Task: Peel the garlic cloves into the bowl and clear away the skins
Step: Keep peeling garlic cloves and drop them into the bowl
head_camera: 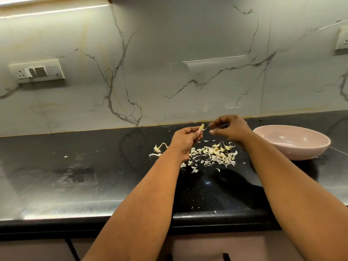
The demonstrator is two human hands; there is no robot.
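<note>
Both forearms reach over the desk [75,178] edge. Left hand [185,139] pinches a garlic clove [258,127], tip up; right hand [230,129], fingers curled, plucks skin beside it. Bowl [293,143] sits just right of the right hand, nearer it.

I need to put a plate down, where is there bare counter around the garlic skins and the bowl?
Bare counter runs left of the garlic stalk, below the wall switch. Crowded: the skins lie between the left hand and the pink bowl, under the right hand.
</note>
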